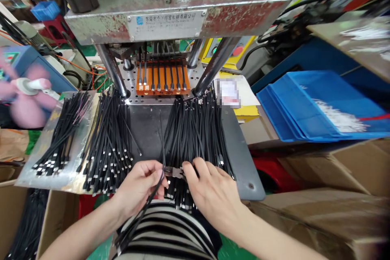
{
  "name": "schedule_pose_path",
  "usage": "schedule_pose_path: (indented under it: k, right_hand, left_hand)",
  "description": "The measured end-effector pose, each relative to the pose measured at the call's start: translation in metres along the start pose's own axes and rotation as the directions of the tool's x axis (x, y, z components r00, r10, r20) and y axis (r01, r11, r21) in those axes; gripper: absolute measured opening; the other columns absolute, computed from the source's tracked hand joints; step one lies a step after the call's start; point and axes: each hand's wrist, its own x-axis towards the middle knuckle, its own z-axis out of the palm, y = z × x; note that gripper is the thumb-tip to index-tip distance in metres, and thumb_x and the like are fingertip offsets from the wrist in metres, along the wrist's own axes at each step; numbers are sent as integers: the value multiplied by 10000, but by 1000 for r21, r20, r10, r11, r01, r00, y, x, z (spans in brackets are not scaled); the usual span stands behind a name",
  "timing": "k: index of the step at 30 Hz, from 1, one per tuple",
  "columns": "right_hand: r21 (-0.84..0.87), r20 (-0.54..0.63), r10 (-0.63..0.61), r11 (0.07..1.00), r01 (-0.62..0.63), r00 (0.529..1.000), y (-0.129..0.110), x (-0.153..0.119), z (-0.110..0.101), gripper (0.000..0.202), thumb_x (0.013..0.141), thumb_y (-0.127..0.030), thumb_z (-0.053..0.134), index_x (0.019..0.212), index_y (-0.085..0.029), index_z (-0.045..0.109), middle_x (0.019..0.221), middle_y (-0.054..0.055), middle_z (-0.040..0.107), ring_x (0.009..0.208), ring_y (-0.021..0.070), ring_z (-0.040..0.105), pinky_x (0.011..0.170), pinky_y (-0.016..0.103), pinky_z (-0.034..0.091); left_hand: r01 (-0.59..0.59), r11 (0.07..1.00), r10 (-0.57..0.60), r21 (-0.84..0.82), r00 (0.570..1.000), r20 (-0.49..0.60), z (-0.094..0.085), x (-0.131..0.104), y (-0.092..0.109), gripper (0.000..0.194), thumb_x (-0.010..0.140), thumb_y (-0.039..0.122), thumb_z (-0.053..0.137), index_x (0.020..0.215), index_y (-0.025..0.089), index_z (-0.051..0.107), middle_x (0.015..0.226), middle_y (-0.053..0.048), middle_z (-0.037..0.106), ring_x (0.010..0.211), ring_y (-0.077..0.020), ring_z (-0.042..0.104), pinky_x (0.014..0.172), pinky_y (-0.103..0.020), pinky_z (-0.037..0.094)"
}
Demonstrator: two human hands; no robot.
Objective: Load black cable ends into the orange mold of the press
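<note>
Workshop bench with a dark work plate (146,120) before a column press (112,24), seen from above. At the press, an orange block (162,77) carries a row of black leads, their plugs toward the viewer. Flat black cables lie in three groups: a left bundle (63,134) on bare sheet metal, a middle bundle (108,142) beside it, and a right bundle (195,130) reaching toward the person's front. Centre foreground: the left hand (141,180) pinches a single black cable (156,189) between thumb and fingers; the cable slants down to the lower left, over a striped garment (170,227). The right hand (211,189) curls over a small metal tool (176,172), whose head points at the pinched cable; its handles are covered, and it is probably a pair of nippers. At left, a pink fan (32,93); at right, blue trays (304,85) with white pieces (339,115).
</note>
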Motion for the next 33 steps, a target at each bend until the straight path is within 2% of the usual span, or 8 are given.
schedule_pose_path:
  k: [3, 5, 8, 11, 14, 20, 26, 33]
  right_hand:
    - [163, 81, 9, 986, -22, 997, 5, 0, -2, 197, 789, -36, 470, 892, -195, 524, 772, 17, 539, 644, 162, 521, 576, 274, 325]
    - [305, 164, -18, 952, -34, 986, 14, -2, -5, 170, 817, -48, 451, 885, -196, 502, 765, 0, 551, 616, 143, 534, 554, 261, 319]
    - [364, 227, -14, 929, -72, 974, 31, -7, -7, 122, 863, -91, 426, 900, -190, 487, 766, -10, 562, 576, 130, 541, 526, 256, 307]
    - [207, 172, 30, 976, -66, 985, 37, -13, -3, 188, 818, -40, 426, 893, -191, 511, 756, -3, 537, 549, 135, 510, 514, 263, 297]
    - [21, 39, 41, 999, -42, 998, 29, -13, 1, 251, 792, -23, 455, 959, -184, 550, 796, 31, 525, 613, 161, 505, 567, 275, 345]
    - [-131, -32, 58, 990, -61, 998, 13, -4, -6, 277, 811, -63, 464, 1047, -156, 577, 921, 120, 545, 716, 214, 493, 642, 329, 399]
    - [-17, -148, 111, 993, -114, 983, 13, -6, 12, 390, 851, -44, 365, 1218, -83, 492, 1076, 194, 486, 937, 273, 486, 740, 373, 445]
    - [99, -215, 174, 983, -155, 961, 3, 0, 33, 423, 841, -33, 327, 1239, -100, 457, 1087, 181, 480, 972, 267, 493, 729, 382, 481]
  left_hand:
    - [-245, 878, 263, 412, 965, 13, -6, -3, -3, 257, 884, 383, 516, 752, 162, 505, 664, 7, 510, 525, -79, 479, 517, -201, 407]
    - [-374, 565, 474, 736, 877, 81, -17, -6, 2, 178, 909, 298, 461, 823, 173, 553, 744, -20, 530, 620, -107, 513, 590, -225, 423]
    - [-266, 221, 641, 938, 765, 66, -34, -10, 15, 144, 898, 235, 442, 913, 182, 575, 872, -51, 547, 678, -125, 520, 601, -236, 416]
    - [-228, 524, 533, 821, 839, -107, -35, -11, 24, 175, 921, 325, 423, 831, 191, 490, 745, 7, 501, 496, -68, 422, 456, -184, 333]
    - [-261, 887, 313, 382, 947, -78, -17, -7, 19, 275, 900, 445, 448, 778, 205, 391, 676, 61, 449, 380, -18, 261, 362, -155, 221]
    - [-292, 872, 356, 392, 929, -101, 11, 3, 1, 211, 801, 305, 636, 930, 152, 567, 675, 31, 551, 490, -39, 426, 466, -155, 336]
    - [-181, 983, 174, -41, 974, -145, 12, 7, -1, 369, 773, 382, 683, 1037, 128, 631, 637, 29, 558, 371, 5, 296, 355, -154, 160]
    - [-60, 943, 36, -329, 996, -80, 18, 13, 0, 393, 685, 369, 777, 970, 117, 679, 582, 38, 556, 357, 22, 238, 354, -140, 166]
